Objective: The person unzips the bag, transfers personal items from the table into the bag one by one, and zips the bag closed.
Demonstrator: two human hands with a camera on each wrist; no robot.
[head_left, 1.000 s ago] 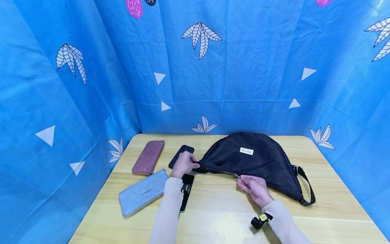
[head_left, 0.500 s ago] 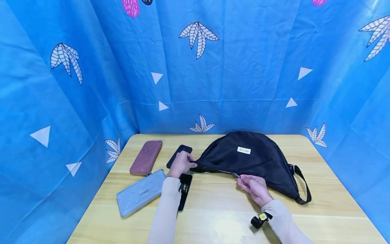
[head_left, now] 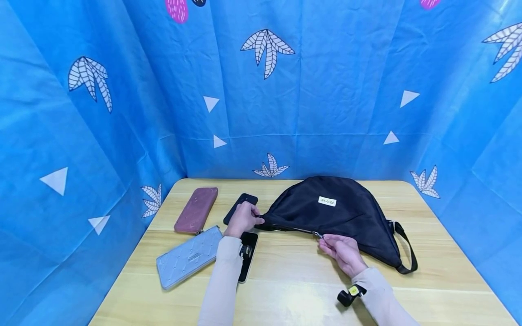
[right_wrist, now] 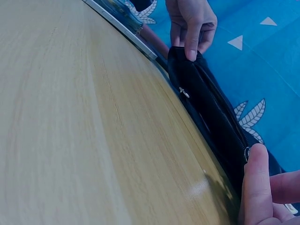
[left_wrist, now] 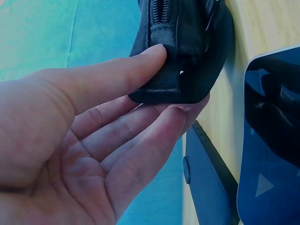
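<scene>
A black half-moon bag (head_left: 346,194) with a small white label lies on the wooden table, its zipper edge facing me. My left hand (head_left: 244,219) pinches the bag's left end tab between thumb and fingers; in the left wrist view, my thumb lies on the black tab (left_wrist: 157,91) just below the zipper teeth (left_wrist: 161,11). Farther along that edge my right hand (head_left: 342,253) pinches the zipper pull (head_left: 317,234). The right wrist view shows the zipper slider (right_wrist: 247,152) right at my fingertips, and a second small metal pull (right_wrist: 184,92) on the bag's side.
Left of the bag lie a mauve wallet (head_left: 196,210), a pale blue wallet (head_left: 189,258) and a dark phone (head_left: 244,199). Another phone (head_left: 244,267) lies partly under my left wrist. The bag's strap (head_left: 409,244) loops out on the right. A blue curtain (head_left: 261,104) surrounds the table.
The head view has shifted slightly. My right hand and the zipper pull sit a little farther right along the bag's edge; my left hand keeps its pinch on the end tab.
</scene>
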